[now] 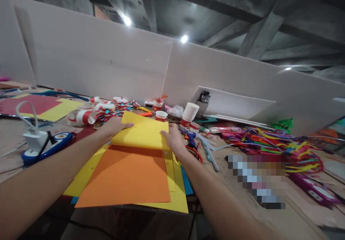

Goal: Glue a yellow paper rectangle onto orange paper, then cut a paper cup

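Note:
Between my two hands is a yellow sheet of paper (142, 130), bent over into a curve along its near edge. My left hand (116, 127) grips its left side, thumb on top. On the right side, my right hand (173, 138) pinches the sheet between thumb and fingers. Beneath it lies an orange sheet (132, 179), which rests on more yellow sheets (179, 197) at the table's near edge. A blue sheet (187, 180) peeks out under them on the right.
A blue power strip (48, 147) with a white charger stands left. Behind are cut paper cups (107, 107), a cup stack (190, 114), a dark bottle (203, 103) and a blue glue gun (191, 137). Coloured pipe cleaners (269, 143) and a purple power strip (312, 189) lie right.

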A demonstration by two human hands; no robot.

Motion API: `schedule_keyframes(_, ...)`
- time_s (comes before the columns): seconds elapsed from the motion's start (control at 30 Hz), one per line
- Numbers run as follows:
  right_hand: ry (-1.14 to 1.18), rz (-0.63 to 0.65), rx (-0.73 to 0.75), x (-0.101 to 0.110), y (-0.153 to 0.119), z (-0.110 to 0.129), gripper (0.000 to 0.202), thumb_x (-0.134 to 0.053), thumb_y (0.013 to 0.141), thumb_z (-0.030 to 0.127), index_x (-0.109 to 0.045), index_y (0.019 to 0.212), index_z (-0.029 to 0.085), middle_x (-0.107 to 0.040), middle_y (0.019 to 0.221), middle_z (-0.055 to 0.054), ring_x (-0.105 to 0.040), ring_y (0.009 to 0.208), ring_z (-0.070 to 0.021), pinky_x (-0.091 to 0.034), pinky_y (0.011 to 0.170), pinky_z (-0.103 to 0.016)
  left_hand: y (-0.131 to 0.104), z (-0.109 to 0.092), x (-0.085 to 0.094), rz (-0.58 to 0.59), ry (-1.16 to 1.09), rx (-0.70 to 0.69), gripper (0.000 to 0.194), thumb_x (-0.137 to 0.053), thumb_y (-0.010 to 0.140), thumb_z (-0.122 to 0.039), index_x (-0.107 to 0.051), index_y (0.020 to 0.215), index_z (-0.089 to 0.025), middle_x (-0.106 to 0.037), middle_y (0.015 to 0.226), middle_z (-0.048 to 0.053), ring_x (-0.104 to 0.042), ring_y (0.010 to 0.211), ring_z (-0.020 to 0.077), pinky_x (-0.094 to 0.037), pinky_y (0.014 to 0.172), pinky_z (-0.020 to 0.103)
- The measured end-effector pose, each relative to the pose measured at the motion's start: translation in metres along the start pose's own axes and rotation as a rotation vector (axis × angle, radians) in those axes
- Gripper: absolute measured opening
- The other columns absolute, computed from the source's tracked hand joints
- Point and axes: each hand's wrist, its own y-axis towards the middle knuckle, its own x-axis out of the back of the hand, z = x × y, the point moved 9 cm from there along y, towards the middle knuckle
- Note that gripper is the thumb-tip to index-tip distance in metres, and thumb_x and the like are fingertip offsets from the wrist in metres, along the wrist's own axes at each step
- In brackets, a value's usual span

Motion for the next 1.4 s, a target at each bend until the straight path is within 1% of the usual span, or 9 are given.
schedule_keyframes(0.07, 0.023, -0.015, 0.028, 0.002, -0.001, 0.004, 0.046, -0.069, 0.068, 0.026, -0.05, 0.11, 0.021, -0.067, 0.081, -0.003, -0.065, 0.07, -0.0206, -0.05, 0.062, -0.033, 0.0, 0.003, -0.006, 0.063, -0.159, 0.035, 0.035, -0.087, 0.045, -0.025, -0.072, 0.075, -0.017, -0.075, 0.076, 0.011, -0.067, 0.056, 0.0223, -0.052, 0.049, 0.03)
schedule_keyframes(0.17, 0.048, -0.047, 0.138, 0.008, -0.006, 0.019, 0.051, -0.065, 0.073, 0.03, -0.047, 0.12, 0.021, -0.069, 0.085, -0.003, -0.066, 0.075, -0.0207, -0.051, 0.07, -0.035, 0.0, -0.003, -0.011, 0.106, -0.289, -0.023, 0.039, -0.087, 0.049, -0.028, -0.072, 0.084, -0.017, -0.075, 0.083, 0.01, -0.069, 0.062, 0.0219, -0.055, 0.056, 0.031)
schedule_keyframes(0.4, 0.027, -0.06, 0.233, 0.012, -0.015, 0.035, 0.062, -0.064, 0.077, 0.029, -0.041, 0.133, 0.021, -0.071, 0.086, -0.004, -0.067, 0.083, -0.0232, -0.05, 0.078, -0.038, -0.003, -0.018, 0.003, -0.045, -0.105, -0.193, 0.043, -0.085, 0.051, -0.036, -0.072, 0.086, -0.015, -0.075, 0.081, 0.01, -0.068, 0.059, 0.0206, -0.051, 0.05, 0.027)
schedule_keyframes(0.67, -0.018, -0.168, 0.339, 0.022, -0.027, 0.051, 0.06, -0.062, 0.08, 0.028, -0.04, 0.135, 0.019, -0.072, 0.083, -0.004, -0.066, 0.081, -0.0229, -0.049, 0.075, -0.034, -0.017, -0.037, 0.004, -0.101, -0.195, -0.328, 0.052, -0.085, 0.051, -0.04, -0.073, 0.092, -0.012, -0.075, 0.082, 0.008, -0.068, 0.064, 0.0198, -0.052, 0.054, 0.025)
schedule_keyframes(0.8, -0.061, -0.171, 0.338, 0.02, -0.028, 0.05, 0.058, -0.06, 0.081, 0.027, -0.039, 0.135, 0.019, -0.071, 0.084, -0.004, -0.066, 0.08, -0.0218, -0.05, 0.074, -0.033, -0.013, -0.033, 0.003, -0.064, -0.151, -0.282, 0.047, -0.084, 0.053, -0.039, -0.072, 0.089, -0.013, -0.075, 0.081, 0.007, -0.068, 0.062, 0.0187, -0.052, 0.053, 0.024)
schedule_keyframes(1.03, -0.142, -0.066, 0.212, 0.009, -0.022, 0.037, 0.057, -0.062, 0.078, 0.024, -0.042, 0.131, 0.02, -0.069, 0.105, -0.009, -0.066, 0.093, -0.0231, -0.049, 0.083, -0.036, -0.004, -0.007, -0.001, 0.001, -0.131, -0.01, 0.035, -0.082, 0.059, -0.026, -0.066, 0.088, -0.014, -0.074, 0.074, 0.006, -0.065, 0.053, 0.0171, -0.051, 0.048, 0.026)
schedule_keyframes(1.17, -0.147, -0.027, 0.194, 0.007, -0.02, 0.033, 0.057, -0.061, 0.078, 0.024, -0.041, 0.131, 0.019, -0.067, 0.11, -0.01, -0.064, 0.098, -0.0221, -0.048, 0.087, -0.035, -0.004, -0.008, -0.007, 0.067, -0.149, -0.007, 0.032, -0.078, 0.066, -0.029, -0.066, 0.092, -0.014, -0.074, 0.076, 0.006, -0.066, 0.056, 0.0163, -0.051, 0.05, 0.025)
schedule_keyframes(1.23, -0.167, -0.018, 0.185, 0.006, -0.019, 0.032, 0.058, -0.061, 0.078, 0.025, -0.04, 0.133, 0.019, -0.066, 0.112, -0.01, -0.064, 0.099, -0.0219, -0.048, 0.087, -0.035, -0.004, -0.009, -0.003, 0.033, -0.055, -0.025, 0.036, -0.077, 0.067, -0.033, -0.067, 0.096, -0.014, -0.074, 0.079, 0.006, -0.066, 0.057, 0.0162, -0.049, 0.05, 0.024)
schedule_keyframes(1.4, -0.264, 0.033, 0.128, 0.0, -0.017, 0.024, 0.058, -0.064, 0.077, 0.025, -0.042, 0.131, 0.018, -0.066, 0.111, -0.01, -0.065, 0.098, -0.0215, -0.049, 0.086, -0.034, 0.0, -0.016, 0.01, -0.062, 0.575, -0.089, 0.037, -0.069, 0.071, -0.043, -0.071, 0.091, -0.013, -0.074, 0.082, 0.008, -0.067, 0.067, 0.0209, -0.045, 0.053, 0.025)
